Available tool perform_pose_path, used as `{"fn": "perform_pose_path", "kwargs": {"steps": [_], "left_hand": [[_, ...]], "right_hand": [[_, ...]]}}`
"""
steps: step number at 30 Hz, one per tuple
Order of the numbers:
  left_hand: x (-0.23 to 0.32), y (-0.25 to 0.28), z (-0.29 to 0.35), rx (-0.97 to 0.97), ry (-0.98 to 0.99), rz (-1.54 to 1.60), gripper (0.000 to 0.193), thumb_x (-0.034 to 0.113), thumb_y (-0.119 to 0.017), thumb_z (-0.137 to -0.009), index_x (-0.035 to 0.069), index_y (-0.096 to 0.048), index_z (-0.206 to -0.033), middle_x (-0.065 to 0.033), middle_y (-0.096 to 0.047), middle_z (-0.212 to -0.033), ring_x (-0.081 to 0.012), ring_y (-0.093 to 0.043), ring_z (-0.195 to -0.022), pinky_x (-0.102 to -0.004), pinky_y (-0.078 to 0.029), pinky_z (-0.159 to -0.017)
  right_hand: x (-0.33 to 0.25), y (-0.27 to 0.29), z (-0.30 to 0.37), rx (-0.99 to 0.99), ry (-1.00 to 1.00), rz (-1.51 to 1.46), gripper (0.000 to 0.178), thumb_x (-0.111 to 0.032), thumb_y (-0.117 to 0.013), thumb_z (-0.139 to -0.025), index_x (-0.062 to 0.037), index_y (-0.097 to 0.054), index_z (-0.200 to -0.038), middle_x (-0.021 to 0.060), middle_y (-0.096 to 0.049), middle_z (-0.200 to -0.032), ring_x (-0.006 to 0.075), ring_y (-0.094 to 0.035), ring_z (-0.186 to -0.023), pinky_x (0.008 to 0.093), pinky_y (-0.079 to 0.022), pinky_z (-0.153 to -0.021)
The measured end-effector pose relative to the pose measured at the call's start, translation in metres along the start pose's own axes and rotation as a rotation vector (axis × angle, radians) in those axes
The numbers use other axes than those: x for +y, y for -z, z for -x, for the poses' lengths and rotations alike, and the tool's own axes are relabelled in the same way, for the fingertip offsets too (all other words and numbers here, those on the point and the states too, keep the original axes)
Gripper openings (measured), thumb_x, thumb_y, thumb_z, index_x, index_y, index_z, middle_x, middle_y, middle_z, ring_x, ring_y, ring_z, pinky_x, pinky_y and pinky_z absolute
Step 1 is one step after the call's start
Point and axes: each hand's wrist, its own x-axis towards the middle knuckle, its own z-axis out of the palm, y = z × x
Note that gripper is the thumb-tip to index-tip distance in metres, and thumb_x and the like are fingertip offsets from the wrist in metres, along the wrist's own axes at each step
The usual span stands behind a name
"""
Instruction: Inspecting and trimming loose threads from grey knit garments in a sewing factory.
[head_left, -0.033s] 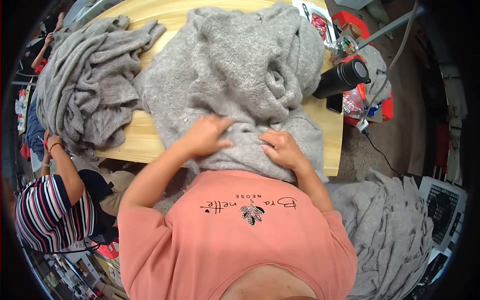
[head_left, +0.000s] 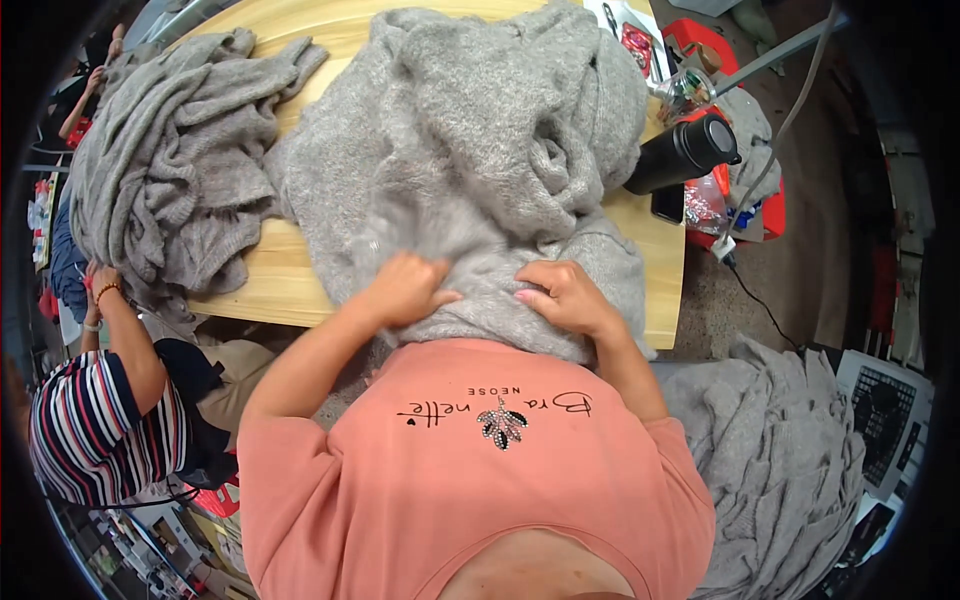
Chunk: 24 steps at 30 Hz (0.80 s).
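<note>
A fluffy grey knitted garment [head_left: 480, 120] lies bunched in a large heap on the table, its near edge reaching my body. My left hand [head_left: 408, 288] grips the knit near the front, fingers curled into it and thumb pointing right. Just left of and above that hand the fabric is smeared by motion. A short way to the right, my right hand [head_left: 568, 297] pinches the same garment, thumb against the bent fingers. Folds of cloth lie between the hands. What the fingertips hold under the folds is hidden.
More grey knitwear [head_left: 175, 170] is piled at the table's left, with another pile [head_left: 765, 460] at my right. A black flask [head_left: 685, 155] and a phone [head_left: 668, 204] lie by the right table edge, beside a red bin [head_left: 775, 215]. A co-worker in stripes [head_left: 110, 425] sits at left.
My left hand's fingers, more spread before, have closed on the knit, and the fabric beside them has shifted. My right hand stays nearly in place.
</note>
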Motion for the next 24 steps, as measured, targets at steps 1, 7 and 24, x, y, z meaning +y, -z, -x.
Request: {"fn": "perform_pose_path", "kwargs": {"steps": [1, 7, 24], "left_hand": [[0.005, -0.008, 0.014, 0.043, 0.040, 0.123, 0.032, 0.032, -0.063, -0.077, 0.001, -0.057, -0.082, -0.0182, -0.059, -0.072, -0.0388, -0.055, -0.067, -0.0422, -0.044, -0.062], [0.011, 0.065, 0.113, -0.064, 0.063, 1.044, 0.027, 0.022, -0.067, -0.070, -0.002, -0.059, -0.079, -0.0092, -0.058, -0.065, -0.0169, -0.056, -0.060, -0.0288, -0.041, -0.055], [0.110, 0.130, 0.090, -0.266, -1.170, 0.802, 0.018, 0.010, -0.056, -0.075, 0.003, -0.041, -0.066, -0.0099, -0.042, -0.046, -0.0302, -0.048, -0.044, -0.0383, -0.036, -0.040]], "right_hand": [[-0.004, 0.008, -0.001, -0.076, -0.010, 0.016, 0.027, -0.019, -0.060, -0.078, -0.0010, -0.057, -0.099, 0.0168, -0.062, -0.082, 0.0350, -0.059, -0.078, 0.0384, -0.046, -0.068], [0.011, 0.022, 0.011, -0.239, -0.268, 0.055, 0.029, -0.023, -0.058, -0.080, 0.0001, -0.056, -0.098, 0.0209, -0.061, -0.082, 0.0368, -0.058, -0.080, 0.0404, -0.045, -0.069], [-0.018, 0.042, 0.007, -0.158, -0.638, 0.659, 0.061, -0.058, -0.043, -0.081, -0.0015, -0.067, -0.076, 0.0211, -0.062, -0.078, 0.0359, -0.060, -0.081, 0.0429, -0.042, -0.081]]}}
